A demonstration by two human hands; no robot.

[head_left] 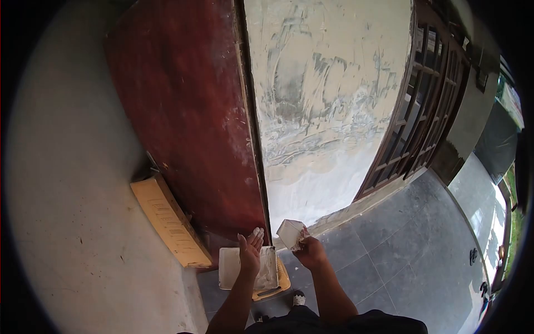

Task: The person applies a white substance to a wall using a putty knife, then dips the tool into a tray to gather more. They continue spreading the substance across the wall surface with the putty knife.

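Scraper [290, 233]'s just up and right of the tray [227, 270], right hand [310, 253] clamped on its smeared edge. Left hand [250, 255]'s over the tray, fingers loose, seemingly holding nothing. Probably light, stiffish, slippery when wet; I'd pinch that edge.

There is one flat tool [290, 234], one tray [229, 268], one yellow stand [284, 280] and one red panel [183, 100].

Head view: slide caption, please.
Right hand holds a flat tool near a patchy wall; left hand open near a tray.
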